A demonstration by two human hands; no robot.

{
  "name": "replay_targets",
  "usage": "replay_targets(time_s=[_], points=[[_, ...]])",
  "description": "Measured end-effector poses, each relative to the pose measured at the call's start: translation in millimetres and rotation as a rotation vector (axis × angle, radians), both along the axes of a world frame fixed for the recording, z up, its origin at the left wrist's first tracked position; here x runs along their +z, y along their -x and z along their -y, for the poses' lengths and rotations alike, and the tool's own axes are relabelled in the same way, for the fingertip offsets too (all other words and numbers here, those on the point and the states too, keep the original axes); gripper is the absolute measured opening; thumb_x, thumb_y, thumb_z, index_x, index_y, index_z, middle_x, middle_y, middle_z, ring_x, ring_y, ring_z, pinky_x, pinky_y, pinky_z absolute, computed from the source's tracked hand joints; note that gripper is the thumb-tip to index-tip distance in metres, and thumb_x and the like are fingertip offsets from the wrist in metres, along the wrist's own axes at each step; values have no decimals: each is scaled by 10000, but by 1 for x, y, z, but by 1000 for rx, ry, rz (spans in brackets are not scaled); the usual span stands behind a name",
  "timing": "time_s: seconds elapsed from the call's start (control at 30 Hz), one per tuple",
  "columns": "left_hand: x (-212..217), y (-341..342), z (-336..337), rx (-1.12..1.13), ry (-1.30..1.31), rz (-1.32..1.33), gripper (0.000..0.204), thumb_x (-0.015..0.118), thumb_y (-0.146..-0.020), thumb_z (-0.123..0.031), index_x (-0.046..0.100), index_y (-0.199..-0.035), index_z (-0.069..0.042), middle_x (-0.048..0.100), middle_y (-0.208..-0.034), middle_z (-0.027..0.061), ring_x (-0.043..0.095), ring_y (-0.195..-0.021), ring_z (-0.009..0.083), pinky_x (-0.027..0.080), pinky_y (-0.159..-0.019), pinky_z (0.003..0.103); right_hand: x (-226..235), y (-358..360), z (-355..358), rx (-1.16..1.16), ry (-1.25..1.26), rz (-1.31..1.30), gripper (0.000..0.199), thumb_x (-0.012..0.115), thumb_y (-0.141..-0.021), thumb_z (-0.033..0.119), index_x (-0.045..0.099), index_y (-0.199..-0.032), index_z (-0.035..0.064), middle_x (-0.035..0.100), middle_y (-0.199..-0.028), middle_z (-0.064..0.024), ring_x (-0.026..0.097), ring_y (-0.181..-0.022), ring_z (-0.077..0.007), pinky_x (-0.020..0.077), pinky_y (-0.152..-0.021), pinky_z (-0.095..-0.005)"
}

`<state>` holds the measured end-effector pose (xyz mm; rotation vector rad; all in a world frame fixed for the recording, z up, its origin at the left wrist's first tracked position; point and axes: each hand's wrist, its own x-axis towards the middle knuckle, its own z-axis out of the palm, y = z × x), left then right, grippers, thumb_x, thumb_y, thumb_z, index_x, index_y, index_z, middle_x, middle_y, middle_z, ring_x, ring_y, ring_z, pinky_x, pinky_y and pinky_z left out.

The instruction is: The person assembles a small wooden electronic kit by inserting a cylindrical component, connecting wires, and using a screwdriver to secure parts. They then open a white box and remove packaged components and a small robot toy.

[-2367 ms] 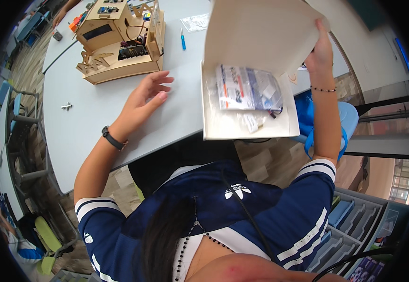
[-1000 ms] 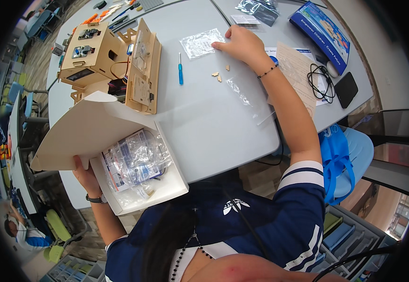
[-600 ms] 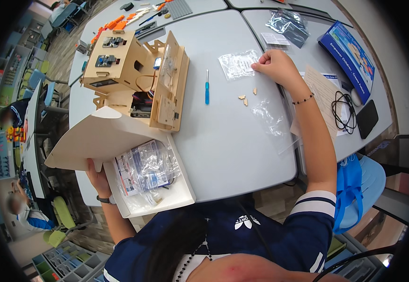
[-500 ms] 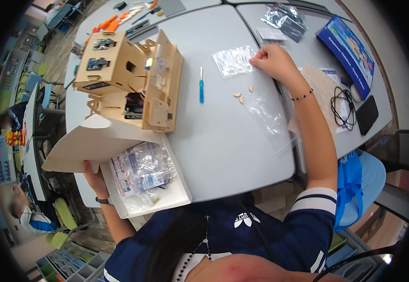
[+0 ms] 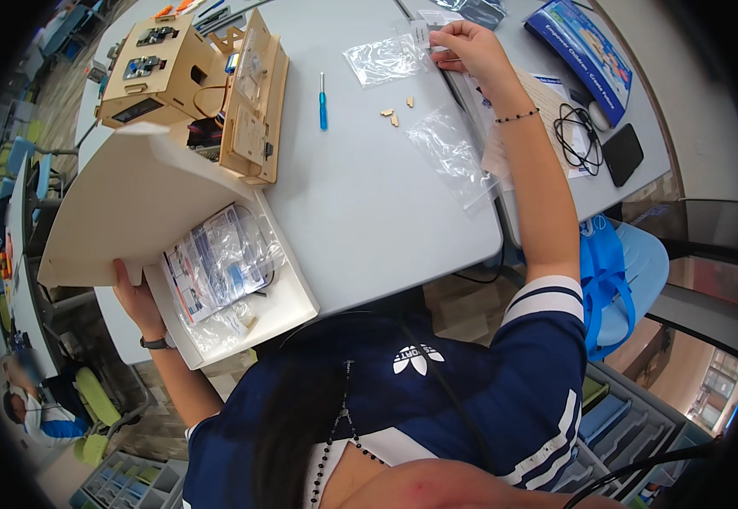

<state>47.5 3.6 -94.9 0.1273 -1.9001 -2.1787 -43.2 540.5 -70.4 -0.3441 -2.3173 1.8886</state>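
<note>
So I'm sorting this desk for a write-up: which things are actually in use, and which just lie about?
In use:
left hand holding the open white box
packets in the box
right hand on a clear plastic bag

Lying about:
wooden model
blue screwdriver
blue booklet
black cable

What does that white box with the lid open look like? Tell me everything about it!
The white box looks like thin cardboard, shallow and square, with its big lid flipped up and leaning to the left. Inside lie clear plastic bags of small parts. It sits at the near edge of the grey table, partly hanging over. The left hand holds its left side.
</note>
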Motion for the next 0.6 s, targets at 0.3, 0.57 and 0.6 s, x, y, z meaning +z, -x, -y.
replay_targets(time_s=[0.3,0.57,0.6], points=[[10,3,-20,-3,32,-28,445,492,-941,-306,435,-1234,24,498,-1206,108,492,-1113,196,400,-932,365,32,-22,4,56,-6,-216,233,672,-823,219,650,-971,40,661,-840,-27,625,-725,-90,525,-734,-242],[-2,8,-16,-65,42,-59,339,497,-936,-261,566,-1105,24,593,-1057,56,541,-960,119,420,-844,250,53,-93,96,169,248,-300,218,648,-815,131,609,-961,-27,623,-751,-64,591,-575,-112,490,-548,-235],[-6,18,-16,-78,87,-90,343,499,-939,-271,573,-1089,28,594,-1057,55,536,-941,105,407,-828,233,59,-109,107,153,313,-304,201,635,-817,108,600,-962,-28,613,-735,-58,580,-551,-110,479,-525,-233]])
